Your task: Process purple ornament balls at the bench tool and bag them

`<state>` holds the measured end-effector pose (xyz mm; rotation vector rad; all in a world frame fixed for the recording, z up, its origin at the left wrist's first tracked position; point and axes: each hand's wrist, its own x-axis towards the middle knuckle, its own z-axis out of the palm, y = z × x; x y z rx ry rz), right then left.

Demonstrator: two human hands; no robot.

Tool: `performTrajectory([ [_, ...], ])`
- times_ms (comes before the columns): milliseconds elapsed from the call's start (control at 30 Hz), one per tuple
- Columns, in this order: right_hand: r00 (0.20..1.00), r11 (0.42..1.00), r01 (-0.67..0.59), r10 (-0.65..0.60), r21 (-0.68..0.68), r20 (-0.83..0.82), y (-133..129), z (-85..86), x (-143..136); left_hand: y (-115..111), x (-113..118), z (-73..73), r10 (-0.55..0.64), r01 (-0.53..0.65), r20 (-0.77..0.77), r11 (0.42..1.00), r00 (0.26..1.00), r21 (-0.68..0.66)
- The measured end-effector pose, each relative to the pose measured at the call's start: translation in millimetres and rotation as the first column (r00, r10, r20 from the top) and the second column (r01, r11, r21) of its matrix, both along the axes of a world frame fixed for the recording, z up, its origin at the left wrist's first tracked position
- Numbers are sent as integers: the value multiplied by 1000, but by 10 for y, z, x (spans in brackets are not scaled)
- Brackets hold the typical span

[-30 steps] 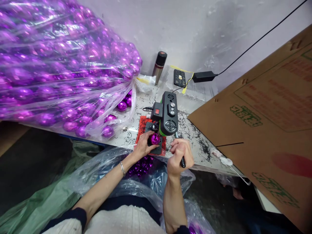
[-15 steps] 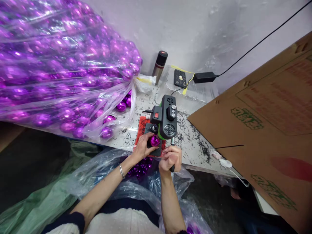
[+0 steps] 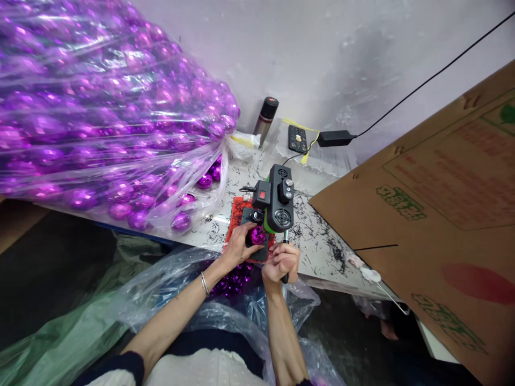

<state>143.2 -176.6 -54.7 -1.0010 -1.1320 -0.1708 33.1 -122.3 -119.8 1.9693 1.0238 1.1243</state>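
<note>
A shiny purple faceted ball (image 3: 257, 235) sits under the head of a small black and green bench machine (image 3: 280, 195). My left hand (image 3: 240, 245) grips the ball between thumb and fingers from the left. My right hand (image 3: 282, 262) is closed round the machine's lever handle (image 3: 285, 278), which points down toward me. The machine's dark base (image 3: 259, 253) rests on a red mat (image 3: 237, 210). Where the ball meets the machine is partly hidden by the head.
A huge clear bag of purple balls (image 3: 120, 107) fills the left. A cardboard box (image 3: 434, 225) stands at the right. A thermos (image 3: 266, 119), a phone (image 3: 297, 138) and a power adapter (image 3: 335, 138) lie behind. Black scraps (image 3: 333, 246) litter the table. Below, an open bag holds purple balls (image 3: 229, 283).
The view has shifted slightly, so everything sits a little lower. Both hands keep their hold on the ball and the lever handle.
</note>
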Motion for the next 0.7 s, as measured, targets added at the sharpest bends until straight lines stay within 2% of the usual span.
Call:
performTrajectory([
  [167, 1000, 998, -4, 4, 62, 6, 70, -8, -12, 18, 21, -49, 15, -15, 12, 1000, 1000, 26],
  [300, 993, 999, 7, -11, 42, 115, 46, -32, 40, 41, 60, -90, 33, -34, 12, 999, 999, 21],
  [367, 992, 1000, 8, -11, 25, 126, 17, 17, 52, 66, 82, -93, 12, -13, 26, 999, 1000, 45],
  [433, 998, 1000, 18, -18, -8, 65, -14, 150, 47, 80, 95, -89, -1, -1, 31, 997, 1000, 71],
  [500, 998, 996, 19, -23, -84, -50, -43, 353, 40, 44, 87, -84, -2, 0, 24, 996, 1000, 94],
  [600, 992, 981, -13, -11, -192, -127, -77, 653, 46, -147, -8, -76, -14, 18, -28, 989, 1000, 150],
  [700, 995, 976, -24, 2, -215, -103, -99, 754, 57, -348, -227, -1, -46, 71, -121, 974, 992, 214],
])
